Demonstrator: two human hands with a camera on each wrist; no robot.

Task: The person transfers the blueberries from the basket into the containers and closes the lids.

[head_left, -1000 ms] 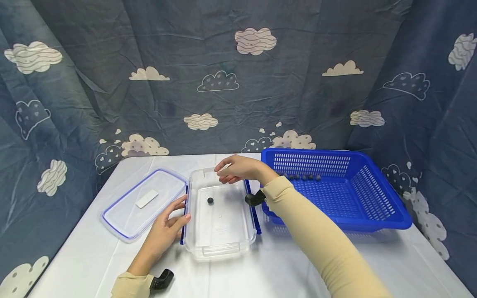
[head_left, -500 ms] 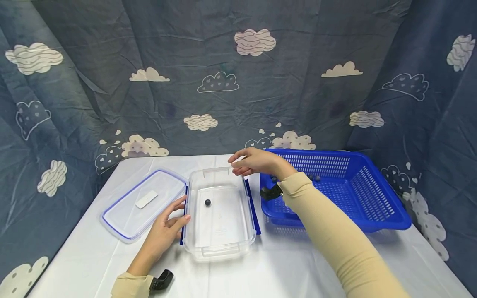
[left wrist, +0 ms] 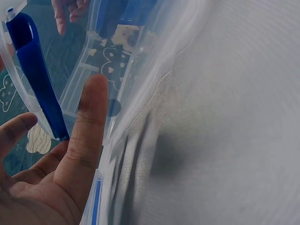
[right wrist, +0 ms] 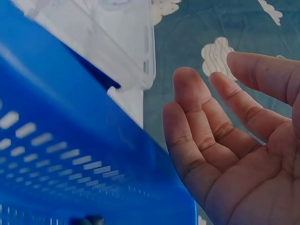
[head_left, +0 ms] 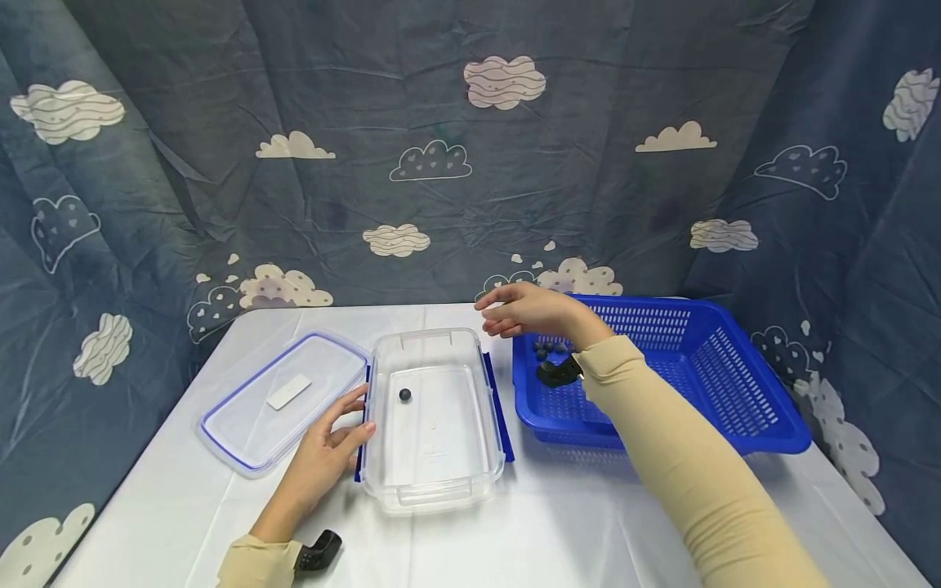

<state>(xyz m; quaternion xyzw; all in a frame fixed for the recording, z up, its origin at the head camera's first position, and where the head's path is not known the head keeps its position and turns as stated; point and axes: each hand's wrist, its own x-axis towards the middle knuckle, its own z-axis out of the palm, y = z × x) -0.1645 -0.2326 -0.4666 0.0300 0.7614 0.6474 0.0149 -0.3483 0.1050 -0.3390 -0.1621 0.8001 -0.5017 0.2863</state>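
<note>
A clear plastic box (head_left: 459, 441) stands uncovered in the middle, blue latches hanging along its sides. Inside it, left of centre, lies one small dark ball (head_left: 405, 395) that looks like a blueberry. My left hand (head_left: 319, 457) rests at the box's left side; in the left wrist view its fingers lie near a blue latch (left wrist: 40, 77), thumb extended. Over the left back corner of a blue basket (head_left: 787, 429) hovers my right hand (head_left: 540, 312), fingers loosely bent and holding nothing. Several more dark balls (head_left: 550, 349) lie below it in the basket.
A clear lid (head_left: 246, 429) with a blue seal lies on the table left of the box, a white label (head_left: 289, 392) on it. White cloth (head_left: 470, 547) covers the table. A dark curtain (head_left: 331, 204) printed with clouds rises behind and at both sides.
My right hand has moved right, from over the box to the basket's left back corner. The ball in the box has rolled slightly left. My left hand has stayed in place.
</note>
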